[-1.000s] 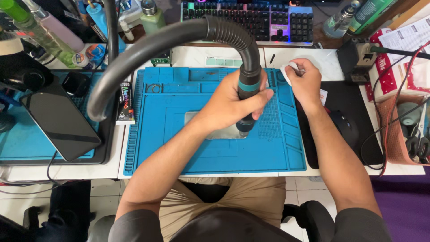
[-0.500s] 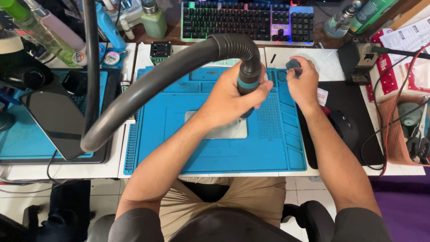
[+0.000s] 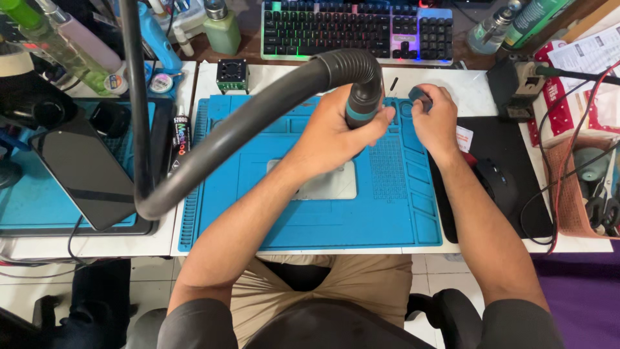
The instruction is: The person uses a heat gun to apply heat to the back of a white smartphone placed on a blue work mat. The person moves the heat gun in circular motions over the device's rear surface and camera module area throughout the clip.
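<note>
Gripping hose nozzle [image 3: 363, 106] (left hand [image 3: 336, 132]), right hand [image 3: 438, 123] pinching small dark part [image 3: 420, 97]

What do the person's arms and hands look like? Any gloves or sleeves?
Both hands, the left hand and the right hand, are bare, with no gloves, rings or watch showing. The forearms are bare too. Short dark grey sleeves cover only the upper arms.

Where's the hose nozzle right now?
In the head view, the hose nozzle is gripped in the left hand over the top right part of the blue mat, just left of the right hand, below the keyboard.
</note>
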